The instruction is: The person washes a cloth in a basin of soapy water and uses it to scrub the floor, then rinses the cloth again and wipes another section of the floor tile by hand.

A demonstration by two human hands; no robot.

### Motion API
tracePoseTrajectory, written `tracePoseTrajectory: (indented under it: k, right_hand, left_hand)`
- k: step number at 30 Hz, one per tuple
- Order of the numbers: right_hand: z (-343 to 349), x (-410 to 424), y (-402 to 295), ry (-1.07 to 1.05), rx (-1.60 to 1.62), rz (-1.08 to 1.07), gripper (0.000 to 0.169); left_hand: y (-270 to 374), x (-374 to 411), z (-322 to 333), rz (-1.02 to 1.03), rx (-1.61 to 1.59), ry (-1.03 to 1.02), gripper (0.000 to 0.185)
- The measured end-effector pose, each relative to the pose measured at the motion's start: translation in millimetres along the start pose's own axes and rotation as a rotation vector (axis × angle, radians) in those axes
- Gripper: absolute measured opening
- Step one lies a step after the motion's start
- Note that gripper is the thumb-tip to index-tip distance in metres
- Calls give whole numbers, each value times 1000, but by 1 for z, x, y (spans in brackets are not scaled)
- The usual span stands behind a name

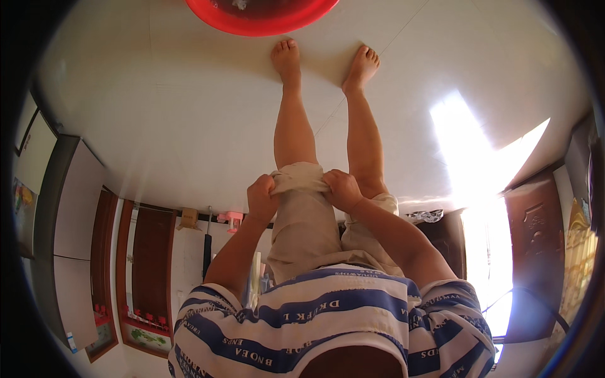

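My left hand is closed on the outer side of a beige trouser leg's bunched cuff, at my left knee. On the inner side of that cuff, my right hand grips the same fabric. The other trouser leg sits bunched near my right knee. Both lower legs are bare, and my bare feet stand on the pale floor. Just beyond the toes is a red basin, cut off by the top edge, with dark contents and a small whitish patch in it.
A grey refrigerator stands at the left, beside brown doors. Behind me are a small cardboard box and a pink plastic stool. Bright sunlight falls on the floor at right, near an open doorway and a brown door.
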State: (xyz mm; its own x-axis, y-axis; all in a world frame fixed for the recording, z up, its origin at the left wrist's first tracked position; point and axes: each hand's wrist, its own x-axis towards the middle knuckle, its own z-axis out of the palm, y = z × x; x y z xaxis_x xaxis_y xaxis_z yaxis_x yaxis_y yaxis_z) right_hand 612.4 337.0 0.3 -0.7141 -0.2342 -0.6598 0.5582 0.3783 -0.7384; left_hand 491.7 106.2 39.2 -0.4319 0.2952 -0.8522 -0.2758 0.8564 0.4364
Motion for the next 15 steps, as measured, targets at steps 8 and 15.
tracePoseTrajectory:
  k: [8,15]
  right_hand:
    - [0,-41,-9,-177,-76,-163,24]
    - [-22,-39,0,-538,511,418,20]
  left_hand:
    - [-39,-44,9,533,275,-29,15]
    - [-67,-81,42,-285,241,-266,20]
